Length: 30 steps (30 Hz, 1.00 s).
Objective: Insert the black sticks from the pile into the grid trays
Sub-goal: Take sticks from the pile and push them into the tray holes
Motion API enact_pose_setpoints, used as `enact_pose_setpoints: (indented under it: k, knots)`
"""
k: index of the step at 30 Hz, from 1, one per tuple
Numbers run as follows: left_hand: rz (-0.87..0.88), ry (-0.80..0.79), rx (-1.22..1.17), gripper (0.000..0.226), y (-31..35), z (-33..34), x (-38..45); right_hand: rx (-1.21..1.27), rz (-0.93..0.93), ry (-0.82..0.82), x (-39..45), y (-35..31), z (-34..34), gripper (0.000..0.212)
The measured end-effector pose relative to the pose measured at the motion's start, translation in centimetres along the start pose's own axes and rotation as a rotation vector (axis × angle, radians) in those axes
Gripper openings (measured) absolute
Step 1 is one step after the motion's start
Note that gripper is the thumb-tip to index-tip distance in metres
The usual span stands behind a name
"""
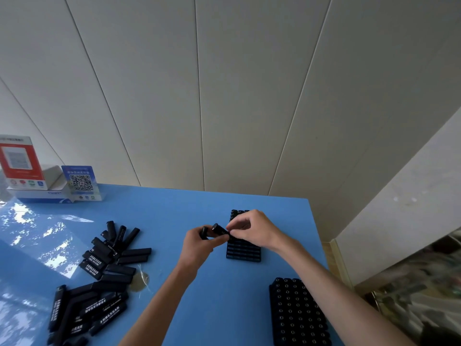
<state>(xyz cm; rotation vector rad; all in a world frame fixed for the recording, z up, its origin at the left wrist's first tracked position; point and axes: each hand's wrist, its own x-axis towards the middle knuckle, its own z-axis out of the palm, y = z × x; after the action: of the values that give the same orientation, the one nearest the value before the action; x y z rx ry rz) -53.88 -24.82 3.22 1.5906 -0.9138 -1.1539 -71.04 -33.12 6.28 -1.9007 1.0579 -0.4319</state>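
A pile of black sticks (99,275) with white lettering lies on the left of the blue table (174,208). A black grid tray (243,250) sits mid-table, with a few sticks standing in its far rows and the near cells empty. My left hand (199,243) grips black sticks (205,232), their ends poking up out of the fist. My right hand (252,228) pinches one black stick (219,229) above the tray's near left part, right next to the left hand. A second tray (296,313), filled with sticks showing round ends, stands at the near right.
Two QR-code signs, one red (18,161) and one blue (81,183), lean on a white box (53,179) at the table's far left. A scrap of clear film (141,279) lies beside the pile. The table's right edge runs close past both trays; a panelled wall stands behind.
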Motion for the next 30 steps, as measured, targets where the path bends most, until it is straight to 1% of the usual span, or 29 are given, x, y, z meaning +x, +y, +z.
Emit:
enact_pose_setpoints:
  k: [5,8,10,13,17,20,22,24,26,30]
  knots:
    - [0.008,0.022,0.036,0.024,0.2,0.5,-0.2,0.051,-0.016,-0.031,-0.7,0.3,-0.2,0.022]
    - [0.006,0.004,0.071,0.024,0.0,0.6,-0.4,0.105,0.014,-0.016,-0.9,0.4,-0.1,0.018]
    - [0.01,-0.017,0.099,0.024,-0.2,0.7,-0.5,0.109,-0.005,0.0,-1.0,0.3,-0.1,0.017]
    - [0.02,-0.032,0.144,0.021,-0.3,0.8,-0.6,0.043,-0.041,0.011,-0.8,0.3,0.0,0.011]
    - [-0.035,-0.001,0.166,0.014,-0.9,0.2,-0.1,-0.064,0.015,0.099,-0.4,1.1,-0.4,0.008]
    - [-0.108,-0.015,0.066,0.025,-1.3,-0.8,0.3,-0.171,0.048,0.171,-0.1,2.9,-0.7,0.007]
    - [-0.109,-0.04,0.013,0.032,-1.3,-1.5,0.2,-0.235,0.062,0.198,0.1,4.1,-0.8,0.007]
    - [-0.104,-0.053,0.014,0.034,-1.4,-2.0,0.2,-0.273,0.066,0.223,0.1,5.0,-0.7,0.011]
    - [-0.109,-0.046,0.041,0.032,-1.7,-2.5,0.2,-0.274,0.055,0.232,0.3,5.7,-0.4,0.012]
    - [-0.102,-0.041,0.065,0.02,-2.6,-3.1,0.6,-0.297,0.045,0.258,0.8,6.4,0.4,0.014]
